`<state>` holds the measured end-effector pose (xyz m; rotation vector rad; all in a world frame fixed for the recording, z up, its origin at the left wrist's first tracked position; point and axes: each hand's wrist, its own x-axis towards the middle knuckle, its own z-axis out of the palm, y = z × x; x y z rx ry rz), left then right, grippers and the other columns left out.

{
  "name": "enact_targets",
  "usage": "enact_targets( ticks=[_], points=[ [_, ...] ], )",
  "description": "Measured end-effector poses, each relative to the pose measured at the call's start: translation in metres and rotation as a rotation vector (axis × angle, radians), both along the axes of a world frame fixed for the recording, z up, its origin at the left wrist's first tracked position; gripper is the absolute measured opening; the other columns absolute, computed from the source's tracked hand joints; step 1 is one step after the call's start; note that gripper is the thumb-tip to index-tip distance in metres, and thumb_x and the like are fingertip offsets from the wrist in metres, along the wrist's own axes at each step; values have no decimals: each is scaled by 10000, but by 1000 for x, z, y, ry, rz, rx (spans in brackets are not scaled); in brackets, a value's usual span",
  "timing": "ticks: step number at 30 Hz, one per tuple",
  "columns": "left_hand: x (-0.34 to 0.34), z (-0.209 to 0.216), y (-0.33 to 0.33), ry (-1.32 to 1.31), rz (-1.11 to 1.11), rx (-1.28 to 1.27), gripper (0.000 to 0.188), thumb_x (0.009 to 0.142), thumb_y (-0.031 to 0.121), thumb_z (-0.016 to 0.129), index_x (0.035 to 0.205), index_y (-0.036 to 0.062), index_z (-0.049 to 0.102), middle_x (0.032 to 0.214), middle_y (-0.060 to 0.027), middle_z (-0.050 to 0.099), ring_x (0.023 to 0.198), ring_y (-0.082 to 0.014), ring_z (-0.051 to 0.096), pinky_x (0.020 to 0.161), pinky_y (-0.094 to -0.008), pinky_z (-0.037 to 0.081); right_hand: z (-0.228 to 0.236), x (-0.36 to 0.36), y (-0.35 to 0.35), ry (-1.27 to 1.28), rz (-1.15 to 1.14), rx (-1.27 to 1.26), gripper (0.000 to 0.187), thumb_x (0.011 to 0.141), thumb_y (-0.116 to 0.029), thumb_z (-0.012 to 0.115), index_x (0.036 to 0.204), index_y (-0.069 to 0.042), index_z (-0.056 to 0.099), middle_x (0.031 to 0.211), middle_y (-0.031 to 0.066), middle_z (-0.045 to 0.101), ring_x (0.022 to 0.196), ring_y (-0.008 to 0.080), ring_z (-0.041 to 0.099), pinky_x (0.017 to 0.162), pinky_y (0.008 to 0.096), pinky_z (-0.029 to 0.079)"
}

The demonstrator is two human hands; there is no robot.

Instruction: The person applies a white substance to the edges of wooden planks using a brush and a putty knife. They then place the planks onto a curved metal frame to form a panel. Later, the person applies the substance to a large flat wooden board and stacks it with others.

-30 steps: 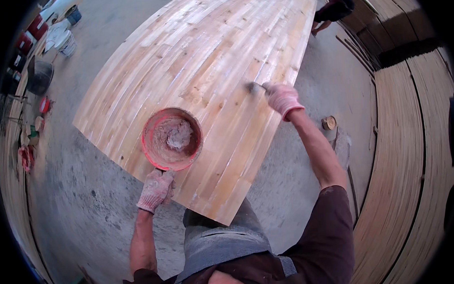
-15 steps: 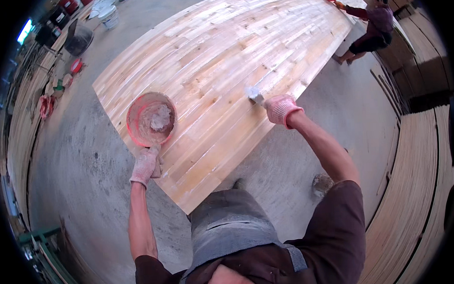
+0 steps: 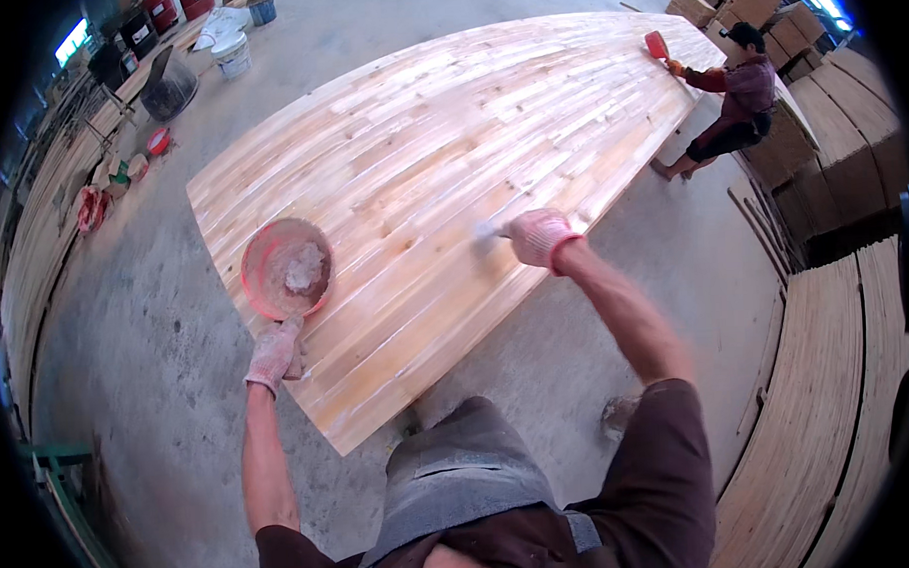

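A large pale wooden panel [image 3: 450, 164] of glued strips lies flat in front of me. My left hand [image 3: 274, 354], in a pinkish work glove, grips the near rim of a red bowl [image 3: 286, 269] holding grey-white paste; the bowl rests on the panel near its left edge. My right hand [image 3: 539, 236], gloved the same way, holds a small scraper [image 3: 488, 230] pressed against the panel's surface, blurred with motion.
Another person [image 3: 733, 89] crouches at the panel's far right edge with a red bowl [image 3: 656, 45]. Stacked wooden boards [image 3: 829, 391] line the right side. Buckets [image 3: 231, 51] and containers stand at the far left on the grey concrete floor [image 3: 127, 376].
My view has swung so the panel sits more to the right and the far person shows fully. My right hand with the scraper has moved along the panel; the left still holds the bowl.
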<state>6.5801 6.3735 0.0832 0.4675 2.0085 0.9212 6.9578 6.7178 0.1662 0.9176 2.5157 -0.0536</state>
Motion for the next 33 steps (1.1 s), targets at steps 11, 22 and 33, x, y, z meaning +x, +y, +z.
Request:
enact_targets(
  ticks=[11,22,33],
  points=[
    [216,45,93,724,-749,79,257,1008,261,597,1182,93,681,921,-231,673,711,-349,715,681,-489,587,75,154,-22,836,-267,-508,400,989,-208,626,1367,-85,675,928,118,752,863,180,735,800,329,580],
    [470,61,307,608,-816,185,357,1018,379,597,1228,111,703,1062,-223,708,998,-405,712,856,-501,569,24,345,83,864,-644,-133,382,1001,-337,611,1336,-164,679,1097,171,765,1032,358,735,907,467,570],
    [532,44,462,604,-889,194,495,979,509,640,1223,81,690,1080,-255,732,1028,-458,708,867,-530,563,8,405,218,652,-644,-140,402,1009,-343,577,1341,-129,655,1140,192,746,1073,383,712,929,502,555]
  ],
)
